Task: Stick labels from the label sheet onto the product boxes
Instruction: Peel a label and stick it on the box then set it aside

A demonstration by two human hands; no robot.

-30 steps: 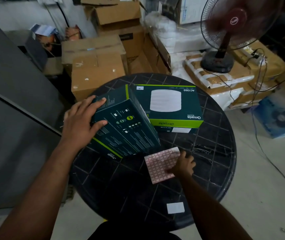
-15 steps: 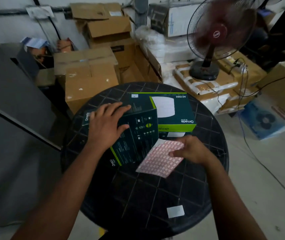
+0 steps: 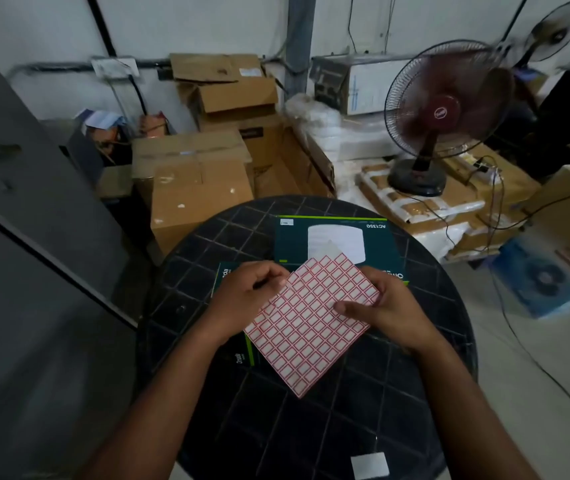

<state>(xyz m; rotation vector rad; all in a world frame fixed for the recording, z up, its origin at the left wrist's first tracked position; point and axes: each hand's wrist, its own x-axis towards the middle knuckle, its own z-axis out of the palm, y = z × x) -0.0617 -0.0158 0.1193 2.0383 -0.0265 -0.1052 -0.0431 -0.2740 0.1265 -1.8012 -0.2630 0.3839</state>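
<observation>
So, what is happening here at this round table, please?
A person is holding a label sheet above a round black table. The right hand grips the sheet's right edge, and the left hand pinches at its upper left edge, seemingly picking at a label. Two dark green product boxes lie beneath: the near box is mostly hidden under the hands, and the far box lies flat behind. No red-bordered label shows on either box.

boxes (image 3: 337,242) crowd far table (image 3: 311,427), near side open

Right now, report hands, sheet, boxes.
Right hand grips red-gridded label sheet; left hand pinches its edge. Two dark green product boxes below, on table. Nothing blocking.
</observation>
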